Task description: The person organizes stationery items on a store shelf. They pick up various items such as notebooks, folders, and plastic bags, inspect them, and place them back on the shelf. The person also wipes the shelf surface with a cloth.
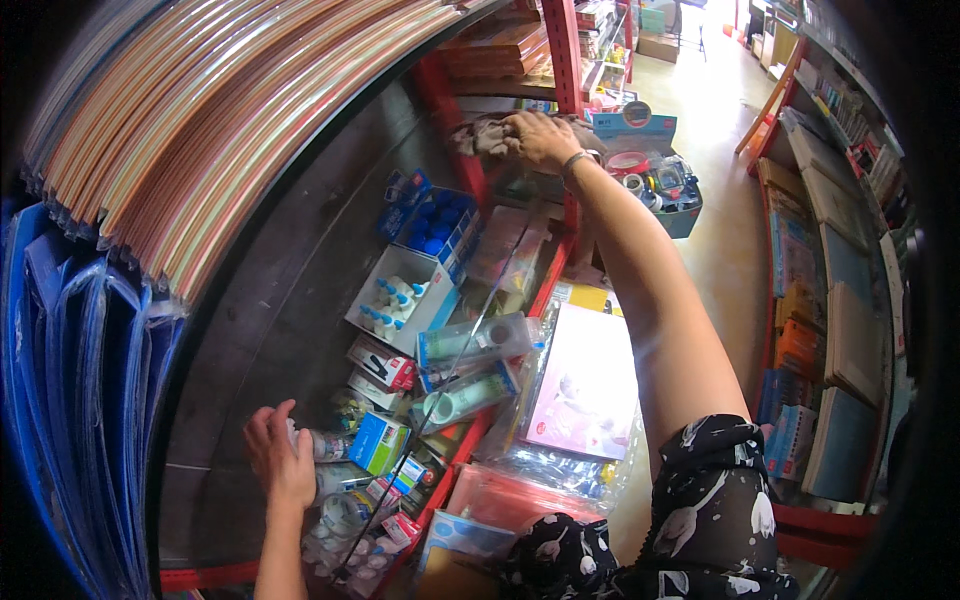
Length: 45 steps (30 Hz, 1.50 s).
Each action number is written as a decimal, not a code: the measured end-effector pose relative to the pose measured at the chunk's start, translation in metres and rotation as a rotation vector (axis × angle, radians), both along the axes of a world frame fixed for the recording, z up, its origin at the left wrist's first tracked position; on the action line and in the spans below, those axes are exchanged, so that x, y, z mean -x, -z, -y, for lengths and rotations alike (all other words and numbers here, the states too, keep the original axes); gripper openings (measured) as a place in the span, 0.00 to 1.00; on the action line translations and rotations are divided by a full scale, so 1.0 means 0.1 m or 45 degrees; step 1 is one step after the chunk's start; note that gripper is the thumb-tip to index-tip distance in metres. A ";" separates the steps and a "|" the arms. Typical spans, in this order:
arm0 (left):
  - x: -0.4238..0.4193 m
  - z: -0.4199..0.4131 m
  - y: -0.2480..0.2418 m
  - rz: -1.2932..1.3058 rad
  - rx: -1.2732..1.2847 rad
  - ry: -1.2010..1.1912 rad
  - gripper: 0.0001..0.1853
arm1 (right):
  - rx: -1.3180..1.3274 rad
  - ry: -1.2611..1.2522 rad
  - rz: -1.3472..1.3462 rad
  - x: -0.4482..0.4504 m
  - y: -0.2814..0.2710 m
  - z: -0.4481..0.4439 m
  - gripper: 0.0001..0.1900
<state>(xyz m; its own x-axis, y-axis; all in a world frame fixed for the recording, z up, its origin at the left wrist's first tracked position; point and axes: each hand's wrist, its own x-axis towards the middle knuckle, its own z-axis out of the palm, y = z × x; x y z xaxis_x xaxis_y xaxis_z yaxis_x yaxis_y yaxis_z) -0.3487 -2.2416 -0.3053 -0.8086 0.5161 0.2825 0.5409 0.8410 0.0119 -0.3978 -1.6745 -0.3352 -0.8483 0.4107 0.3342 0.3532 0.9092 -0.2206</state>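
Note:
My right hand (pixel 544 141) grips a crumpled grey-brown cloth (pixel 484 136) against a red shelf post, at the far end of a dark shelf board (pixel 247 360). My left hand (pixel 283 457) is low over that board, beside clear plastic containers (pixel 330 446). Something pale shows between its thumb and fingers, but whether it is held is unclear. In front of the left hand are a blue and green box (pixel 379 442) and rolls of clear tape (pixel 343 514). Farther along stand a white carton of glue bottles (pixel 401 292) and a box of blue-capped items (pixel 442 221).
Stacked folders (pixel 187 112) and blue plastic files (pixel 75 375) fill the left. A red shelf rail (pixel 480 427) borders the goods, with a pink-covered pad (pixel 581 382) beyond. An open box of tapes (pixel 652 180) stands by the aisle (pixel 720 247). Shelves of notebooks (pixel 847 337) line the right.

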 end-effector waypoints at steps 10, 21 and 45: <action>0.02 0.01 0.05 -0.062 -0.058 0.035 0.23 | 0.132 -0.559 0.071 -0.71 -0.25 1.40 0.34; 0.03 0.01 0.04 -0.083 -0.040 0.054 0.23 | 0.140 -0.283 -0.029 -0.48 -0.09 0.58 0.23; 0.04 -0.05 -0.02 -0.009 -0.016 0.018 0.23 | -0.489 -0.730 -0.364 1.15 0.15 2.31 0.22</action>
